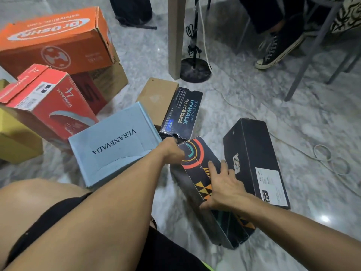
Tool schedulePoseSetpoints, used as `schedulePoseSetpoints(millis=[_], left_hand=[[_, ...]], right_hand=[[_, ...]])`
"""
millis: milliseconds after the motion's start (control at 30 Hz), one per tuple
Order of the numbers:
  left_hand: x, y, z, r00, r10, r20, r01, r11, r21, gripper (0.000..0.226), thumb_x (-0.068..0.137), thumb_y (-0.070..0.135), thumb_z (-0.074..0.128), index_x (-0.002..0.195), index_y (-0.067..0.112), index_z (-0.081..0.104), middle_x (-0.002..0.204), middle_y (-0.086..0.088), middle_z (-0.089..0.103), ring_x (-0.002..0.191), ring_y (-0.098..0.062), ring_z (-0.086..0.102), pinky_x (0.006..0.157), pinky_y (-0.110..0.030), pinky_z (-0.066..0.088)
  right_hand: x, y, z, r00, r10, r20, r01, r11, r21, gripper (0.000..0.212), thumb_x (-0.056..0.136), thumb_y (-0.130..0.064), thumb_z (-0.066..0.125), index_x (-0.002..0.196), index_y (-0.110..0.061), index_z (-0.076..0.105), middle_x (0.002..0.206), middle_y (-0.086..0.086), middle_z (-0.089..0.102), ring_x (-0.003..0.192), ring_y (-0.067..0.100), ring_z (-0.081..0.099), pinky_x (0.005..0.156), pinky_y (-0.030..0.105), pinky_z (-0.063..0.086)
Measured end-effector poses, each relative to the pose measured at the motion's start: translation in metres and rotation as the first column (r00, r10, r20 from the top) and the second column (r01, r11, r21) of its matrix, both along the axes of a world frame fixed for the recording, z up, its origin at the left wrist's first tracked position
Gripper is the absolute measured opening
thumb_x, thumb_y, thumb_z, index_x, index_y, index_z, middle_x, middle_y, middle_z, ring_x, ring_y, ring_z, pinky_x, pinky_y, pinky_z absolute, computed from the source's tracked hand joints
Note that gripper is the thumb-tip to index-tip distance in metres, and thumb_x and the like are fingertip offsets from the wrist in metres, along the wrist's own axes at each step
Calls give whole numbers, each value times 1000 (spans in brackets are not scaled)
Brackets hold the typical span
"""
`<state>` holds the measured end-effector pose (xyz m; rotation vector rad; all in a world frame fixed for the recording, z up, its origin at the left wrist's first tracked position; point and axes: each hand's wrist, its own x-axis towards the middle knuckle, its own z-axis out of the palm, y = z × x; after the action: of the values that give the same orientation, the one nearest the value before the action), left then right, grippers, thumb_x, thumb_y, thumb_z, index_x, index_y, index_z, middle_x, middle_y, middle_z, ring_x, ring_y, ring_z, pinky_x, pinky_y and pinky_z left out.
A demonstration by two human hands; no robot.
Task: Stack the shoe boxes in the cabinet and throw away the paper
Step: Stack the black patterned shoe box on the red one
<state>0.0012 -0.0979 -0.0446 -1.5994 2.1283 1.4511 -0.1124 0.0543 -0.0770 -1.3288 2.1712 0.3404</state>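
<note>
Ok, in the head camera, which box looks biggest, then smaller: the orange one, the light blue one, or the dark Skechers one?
1. Orange box, though only narrowly.
2. Light blue box; it lies nearer the camera, so these two could swap.
3. Dark Skechers box, clearly smallest.

— What's under me?
— A grey-white marble floor (244, 98), glossy, with a bright glare spot (324, 219) near my right side.
— And ahead?
— A pale wooden table leg (175, 36), a black round stand base (195, 70) beside it, a white cable (322, 153) looping across the floor, grey chair legs (312, 51) at right.
</note>
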Motion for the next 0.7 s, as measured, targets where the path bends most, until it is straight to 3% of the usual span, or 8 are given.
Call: schedulePoseSetpoints(millis=[67, 133, 200, 333, 400, 500, 600, 700], left_hand=[[-2, -2, 0, 999, 21, -44, -21, 1000, -7, 22, 79, -1, 56, 100, 5, 62, 75, 1, 58, 65, -13, 54, 51, -19, 42], [-4, -4, -3, 994, 43, -100, -45, 999, -10, 29, 76, 1, 60, 104, 4, 62, 85, -4, 65, 75, -19, 61, 58, -22, 47], [-6, -7, -2, 984, 79, -158, -80, 997, -3, 34, 72, 4, 64, 106, 5, 63, 95, -8, 69, 85, -25, 64, 67, -27, 48], [-9, -15, 3, 954, 151, -260, -166, 985, -39, 31, 79, 2, 65, 109, 10, 60, 96, -9, 62, 81, -22, 55, 69, -25, 43], [-9, -19, 4, 943, 173, -283, -189, 982, -29, 31, 81, 2, 65, 110, 11, 59, 93, -4, 60, 76, -20, 57, 59, -21, 43], [-8, -24, 1, 951, 147, -270, -158, 987, -20, 37, 82, -3, 61, 117, 10, 57, 96, -3, 58, 71, -20, 55, 43, -17, 38], [-5, -24, -6, 984, 57, -166, -64, 997, -34, 31, 79, -5, 60, 108, 7, 60, 95, -5, 55, 79, -23, 55, 62, -24, 45], [-2, -20, -13, 997, -68, -20, 67, 994, -82, 29, 74, 1, 64, 103, 5, 65, 93, -9, 64, 83, -25, 61, 66, -29, 49]], right_hand=[[-8, -5, 3, 1000, -26, 4, 26, 1000, -15, 135, 46, -59, 81, 149, -29, -1, 148, 10, 13, 132, 36, 28, 94, 53, 46], [-16, -9, 8, 999, -48, 17, 48, 998, -32, 131, 46, -59, 80, 148, -31, 3, 144, 9, 21, 131, 35, 31, 95, 52, 46], [-24, -15, 17, 997, -69, 42, 71, 996, -61, 129, 45, -59, 80, 148, -33, 6, 146, 8, 23, 134, 34, 30, 98, 52, 45], [-38, -29, 36, 995, -69, 77, 76, 993, -88, 125, 47, -58, 77, 150, -34, 11, 151, 7, 23, 135, 32, 31, 102, 51, 42], [-41, -34, 42, 996, -41, 76, 48, 995, -93, 122, 48, -58, 77, 149, -34, 14, 149, 7, 26, 132, 33, 33, 100, 50, 43], [-41, -38, 42, 997, 16, 77, -10, 997, -75, 120, 49, -57, 79, 148, -33, 14, 146, 9, 28, 131, 33, 34, 100, 50, 42], [-37, -33, 27, 995, 68, 79, -63, 996, -63, 124, 49, -57, 81, 149, -32, 13, 144, 9, 29, 128, 34, 35, 101, 50, 41], [-36, -22, 8, 992, 104, 73, -96, 990, -99, 129, 47, -59, 82, 150, -31, 10, 147, 10, 23, 130, 34, 33, 103, 49, 40]])
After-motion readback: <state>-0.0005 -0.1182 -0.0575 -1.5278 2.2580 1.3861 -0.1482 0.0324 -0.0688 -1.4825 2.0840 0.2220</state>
